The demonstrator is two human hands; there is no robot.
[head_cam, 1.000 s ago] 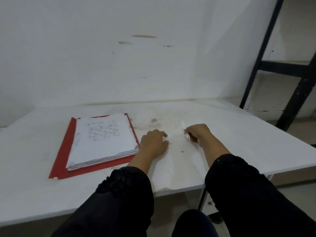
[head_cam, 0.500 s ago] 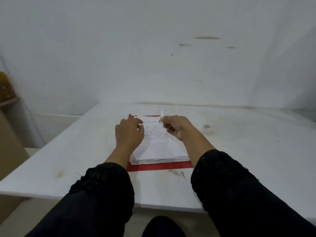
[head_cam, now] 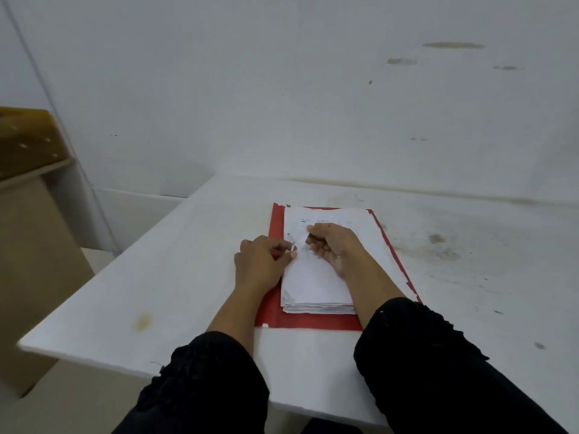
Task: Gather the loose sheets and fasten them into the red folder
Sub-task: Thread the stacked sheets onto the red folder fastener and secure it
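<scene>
The red folder (head_cam: 308,321) lies open on the white table (head_cam: 163,277) in front of me. A thick stack of white sheets (head_cam: 316,286) rests on it, the top sheet carrying faint print. My left hand (head_cam: 261,264) sits at the stack's left edge and pinches a small thin fastener piece (head_cam: 293,245) between thumb and forefinger. Over the upper half of the stack, my right hand (head_cam: 333,249) has its fingers curled round a small white strip that is mostly hidden. The two hands are close together, almost touching.
The table has stains at the right (head_cam: 438,242) and a yellowish spot near its front left corner (head_cam: 142,321). A brown cardboard box (head_cam: 31,245) with a yellow-brown object (head_cam: 28,139) on top stands left of the table. A white wall is right behind the table.
My view swung left, so the folder moved from my left to straight ahead. Both hands moved from the bare table onto the stack, and the right hand carried its white strip along.
</scene>
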